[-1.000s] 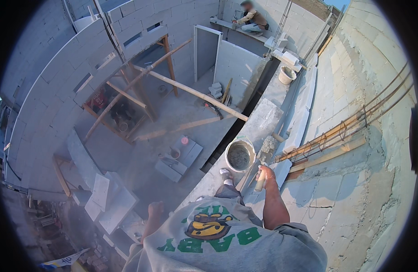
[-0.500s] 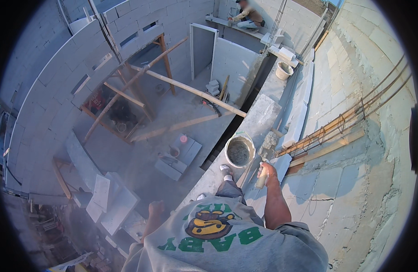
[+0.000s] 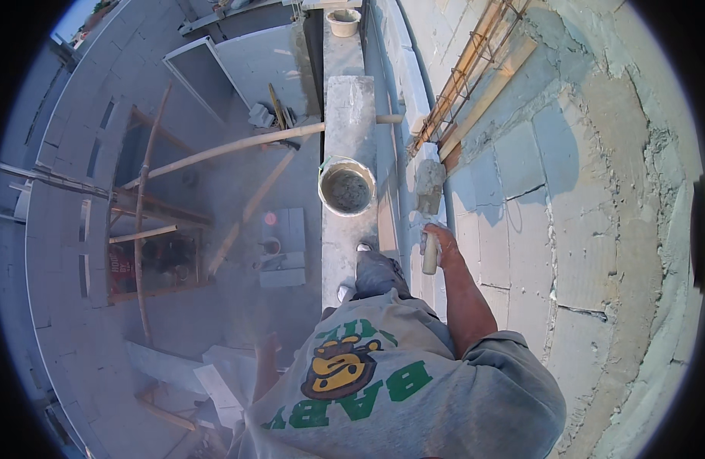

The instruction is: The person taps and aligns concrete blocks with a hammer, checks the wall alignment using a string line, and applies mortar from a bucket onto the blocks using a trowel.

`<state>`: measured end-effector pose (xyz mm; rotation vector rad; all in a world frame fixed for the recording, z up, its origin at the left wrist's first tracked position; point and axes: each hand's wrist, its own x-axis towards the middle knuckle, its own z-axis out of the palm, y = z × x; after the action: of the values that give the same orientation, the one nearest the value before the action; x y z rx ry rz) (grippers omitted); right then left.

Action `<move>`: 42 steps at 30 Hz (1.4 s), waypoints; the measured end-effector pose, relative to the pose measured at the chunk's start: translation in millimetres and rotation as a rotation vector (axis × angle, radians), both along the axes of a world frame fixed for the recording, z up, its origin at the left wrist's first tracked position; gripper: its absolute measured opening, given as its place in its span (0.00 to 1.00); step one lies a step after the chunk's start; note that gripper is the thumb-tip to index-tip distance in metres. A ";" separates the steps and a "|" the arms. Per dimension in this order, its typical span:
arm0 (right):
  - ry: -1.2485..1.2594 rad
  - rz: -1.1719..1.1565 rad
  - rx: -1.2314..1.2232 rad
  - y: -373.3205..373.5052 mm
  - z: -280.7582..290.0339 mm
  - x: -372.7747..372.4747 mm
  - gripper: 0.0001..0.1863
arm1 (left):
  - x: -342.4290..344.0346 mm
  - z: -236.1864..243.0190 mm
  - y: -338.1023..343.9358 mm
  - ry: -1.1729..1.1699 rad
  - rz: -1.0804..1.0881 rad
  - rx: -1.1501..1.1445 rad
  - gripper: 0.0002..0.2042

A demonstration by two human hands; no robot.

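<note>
Gripping trowel [image 3: 429, 206] upright, blade pointing ahead.

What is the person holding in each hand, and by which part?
The right hand grips a trowel by its pale handle, with mortar on the blade. The left hand hangs at the side; whether it holds anything cannot be told.

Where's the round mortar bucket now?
Head view, centre: the round mortar bucket sits on the narrow wall top, ahead-left of the right hand holding a trowel.
</note>
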<state>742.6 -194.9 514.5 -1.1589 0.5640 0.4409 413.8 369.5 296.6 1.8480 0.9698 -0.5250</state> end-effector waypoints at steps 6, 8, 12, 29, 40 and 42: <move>0.187 -0.281 0.041 -47.1 -22.7 -28.3 0.11 | 85.6 16.6 24.4 0.074 -0.362 0.200 0.14; 0.270 -0.303 -0.060 -65.2 -27.6 -34.8 0.11 | 117.3 18.3 14.1 0.029 -0.267 0.116 0.14; 0.233 -0.351 -0.159 -82.8 -24.3 -29.4 0.11 | 191.6 42.7 -7.6 -0.218 -0.223 -0.040 0.14; 0.426 0.210 -1.189 -165.2 -64.7 123.9 0.22 | 460.6 36.8 -186.3 0.002 -0.608 -0.054 0.12; 0.531 0.509 -1.435 -168.6 -203.9 235.3 0.25 | 652.1 0.8 -388.6 -0.160 -0.745 -0.433 0.13; 0.476 0.550 -1.486 -174.5 -242.4 254.7 0.24 | 657.9 -18.0 -420.1 -0.181 -0.751 -0.479 0.13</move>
<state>997.4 -369.4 272.1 -2.7039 1.0397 0.8115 1071.7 -50.6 278.6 1.7262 -0.0211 -0.9223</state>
